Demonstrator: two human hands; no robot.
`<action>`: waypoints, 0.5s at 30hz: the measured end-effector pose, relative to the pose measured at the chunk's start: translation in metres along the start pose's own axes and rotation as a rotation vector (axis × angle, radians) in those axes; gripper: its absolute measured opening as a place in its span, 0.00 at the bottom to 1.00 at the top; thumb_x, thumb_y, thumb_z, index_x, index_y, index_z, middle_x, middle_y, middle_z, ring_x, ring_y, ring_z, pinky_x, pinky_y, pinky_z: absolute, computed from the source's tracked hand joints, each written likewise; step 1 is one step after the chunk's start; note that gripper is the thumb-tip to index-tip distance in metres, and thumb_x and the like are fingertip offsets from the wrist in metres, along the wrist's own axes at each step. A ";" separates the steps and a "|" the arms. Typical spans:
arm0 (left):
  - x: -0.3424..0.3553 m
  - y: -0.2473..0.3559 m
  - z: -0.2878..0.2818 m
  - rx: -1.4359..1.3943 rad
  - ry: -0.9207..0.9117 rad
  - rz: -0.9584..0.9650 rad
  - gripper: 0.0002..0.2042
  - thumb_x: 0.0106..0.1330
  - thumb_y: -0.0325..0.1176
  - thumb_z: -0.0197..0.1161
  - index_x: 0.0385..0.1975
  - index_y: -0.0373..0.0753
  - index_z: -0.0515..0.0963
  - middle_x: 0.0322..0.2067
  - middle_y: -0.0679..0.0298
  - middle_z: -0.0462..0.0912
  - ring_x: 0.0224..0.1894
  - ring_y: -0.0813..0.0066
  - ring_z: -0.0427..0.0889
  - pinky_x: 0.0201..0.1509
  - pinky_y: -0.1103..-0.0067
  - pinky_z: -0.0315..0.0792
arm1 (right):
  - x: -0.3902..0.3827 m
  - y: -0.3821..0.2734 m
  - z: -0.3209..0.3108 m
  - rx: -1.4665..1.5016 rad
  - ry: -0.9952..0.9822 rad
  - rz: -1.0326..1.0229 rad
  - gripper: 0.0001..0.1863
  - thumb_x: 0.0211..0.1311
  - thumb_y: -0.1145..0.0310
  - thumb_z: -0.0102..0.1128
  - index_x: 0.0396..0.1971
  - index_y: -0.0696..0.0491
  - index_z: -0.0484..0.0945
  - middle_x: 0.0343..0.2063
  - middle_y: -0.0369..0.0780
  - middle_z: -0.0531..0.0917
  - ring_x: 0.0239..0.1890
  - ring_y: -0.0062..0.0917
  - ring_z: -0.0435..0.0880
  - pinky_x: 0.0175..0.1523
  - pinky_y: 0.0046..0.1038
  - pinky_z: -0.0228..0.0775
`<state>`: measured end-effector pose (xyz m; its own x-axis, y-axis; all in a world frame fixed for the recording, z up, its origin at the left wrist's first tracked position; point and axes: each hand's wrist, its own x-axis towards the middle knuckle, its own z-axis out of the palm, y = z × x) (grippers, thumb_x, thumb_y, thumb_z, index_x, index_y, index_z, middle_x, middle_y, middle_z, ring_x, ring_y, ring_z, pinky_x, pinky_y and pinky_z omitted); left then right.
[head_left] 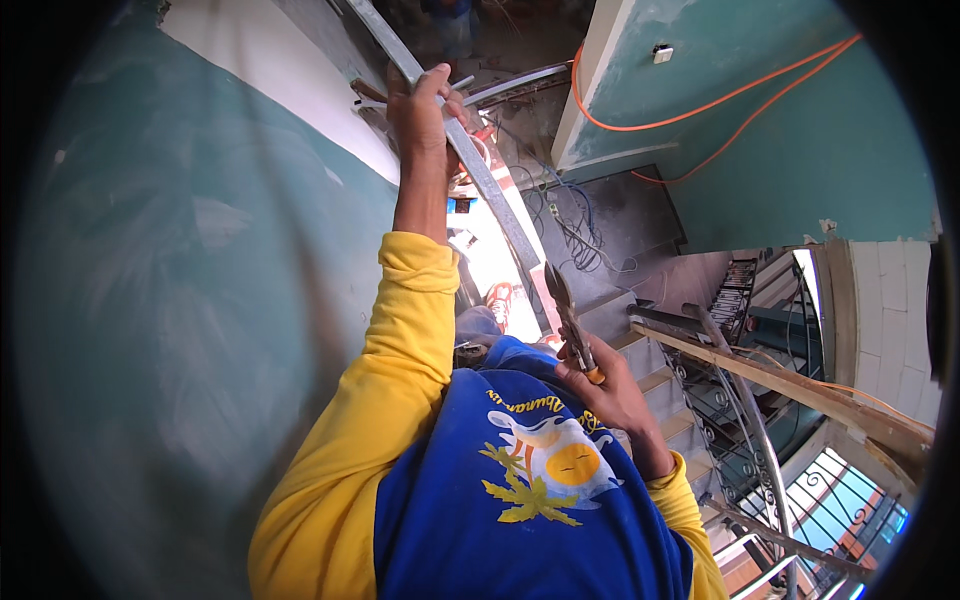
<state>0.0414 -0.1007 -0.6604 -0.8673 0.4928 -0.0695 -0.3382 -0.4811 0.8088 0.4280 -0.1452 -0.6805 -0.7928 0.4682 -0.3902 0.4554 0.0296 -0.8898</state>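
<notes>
My left hand (425, 120) is raised in front of me, its fingers wrapped round a long grey metal channel (490, 190). The channel slants from the top of the view down towards my right side. In my right hand (612, 385), held close to my body, is a pair of tin snips (566, 318) with dark blades and a bit of orange handle showing. The blades point up and away from me, beside the lower end of the channel. Whether they touch it I cannot tell.
A green plastered wall (200, 300) rises on my left. To the right, stairs (655, 385) descend beside a wooden rail (780, 375) and scrolled ironwork. Loose cables (580, 245) lie on the grey floor, and an orange cord (700, 110) hangs across the far green wall.
</notes>
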 end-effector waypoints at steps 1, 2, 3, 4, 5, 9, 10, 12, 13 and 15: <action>-0.004 -0.002 0.001 -0.008 -0.004 0.001 0.10 0.64 0.27 0.69 0.35 0.42 0.71 0.25 0.69 0.70 0.19 0.82 0.68 0.19 0.82 0.65 | 0.000 -0.003 -0.001 -0.015 -0.020 0.025 0.23 0.68 0.58 0.68 0.54 0.59 0.78 0.40 0.49 0.84 0.46 0.42 0.85 0.54 0.39 0.74; -0.005 -0.003 0.002 -0.015 -0.022 0.007 0.10 0.64 0.27 0.69 0.35 0.42 0.71 0.24 0.69 0.70 0.18 0.82 0.68 0.19 0.82 0.64 | 0.000 -0.006 -0.002 -0.030 -0.022 0.017 0.23 0.68 0.58 0.68 0.54 0.59 0.78 0.40 0.49 0.84 0.46 0.42 0.85 0.54 0.39 0.74; -0.004 -0.004 0.002 -0.022 -0.040 0.012 0.11 0.64 0.27 0.69 0.34 0.42 0.71 0.24 0.69 0.70 0.18 0.81 0.68 0.19 0.81 0.64 | 0.000 -0.009 -0.004 -0.046 -0.025 0.008 0.24 0.68 0.57 0.68 0.54 0.59 0.78 0.40 0.50 0.84 0.46 0.43 0.85 0.53 0.40 0.74; -0.004 -0.006 0.002 -0.029 -0.057 0.018 0.11 0.64 0.27 0.69 0.34 0.42 0.71 0.24 0.69 0.70 0.18 0.81 0.68 0.18 0.81 0.64 | 0.000 -0.011 -0.005 -0.062 -0.029 0.000 0.24 0.68 0.57 0.68 0.54 0.59 0.78 0.40 0.50 0.84 0.46 0.43 0.84 0.53 0.40 0.74; -0.002 -0.005 0.002 -0.016 -0.072 0.033 0.10 0.63 0.27 0.69 0.33 0.42 0.71 0.24 0.69 0.70 0.18 0.81 0.69 0.18 0.81 0.64 | 0.000 -0.010 -0.005 -0.074 -0.046 0.004 0.24 0.68 0.57 0.68 0.54 0.59 0.78 0.40 0.50 0.84 0.46 0.44 0.84 0.53 0.40 0.74; -0.002 -0.003 0.006 -0.024 -0.096 0.030 0.11 0.63 0.26 0.68 0.35 0.44 0.70 0.24 0.70 0.70 0.17 0.81 0.69 0.18 0.81 0.65 | -0.003 -0.009 -0.007 -0.085 -0.071 0.011 0.24 0.68 0.56 0.68 0.54 0.59 0.78 0.40 0.50 0.84 0.45 0.44 0.84 0.53 0.40 0.74; -0.003 -0.001 0.008 -0.021 -0.102 0.036 0.11 0.63 0.26 0.68 0.35 0.44 0.69 0.24 0.70 0.70 0.17 0.81 0.69 0.18 0.81 0.65 | -0.003 -0.009 -0.007 -0.078 -0.067 0.011 0.24 0.68 0.56 0.68 0.54 0.59 0.78 0.40 0.50 0.84 0.45 0.43 0.84 0.52 0.40 0.74; -0.004 0.001 0.010 -0.015 -0.119 0.047 0.11 0.63 0.26 0.67 0.35 0.45 0.69 0.24 0.70 0.69 0.16 0.81 0.69 0.18 0.81 0.65 | -0.001 -0.012 -0.007 -0.067 -0.061 0.037 0.24 0.68 0.56 0.68 0.53 0.59 0.78 0.39 0.50 0.84 0.45 0.43 0.85 0.52 0.40 0.74; -0.006 0.001 0.010 -0.006 -0.117 0.045 0.11 0.63 0.26 0.67 0.36 0.45 0.69 0.24 0.70 0.69 0.16 0.81 0.69 0.17 0.81 0.65 | 0.000 -0.013 -0.006 -0.061 -0.058 0.051 0.24 0.68 0.56 0.68 0.53 0.59 0.78 0.39 0.50 0.84 0.45 0.42 0.85 0.52 0.40 0.74; -0.009 0.001 0.011 0.014 -0.115 0.044 0.11 0.63 0.26 0.67 0.36 0.45 0.69 0.24 0.70 0.69 0.16 0.81 0.69 0.17 0.81 0.65 | 0.001 -0.013 -0.005 -0.056 -0.042 0.034 0.24 0.68 0.56 0.68 0.52 0.60 0.79 0.39 0.50 0.85 0.44 0.41 0.85 0.52 0.40 0.74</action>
<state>0.0529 -0.0975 -0.6528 -0.8332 0.5520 0.0329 -0.2949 -0.4939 0.8180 0.4231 -0.1410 -0.6679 -0.7925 0.4321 -0.4304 0.5031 0.0643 -0.8618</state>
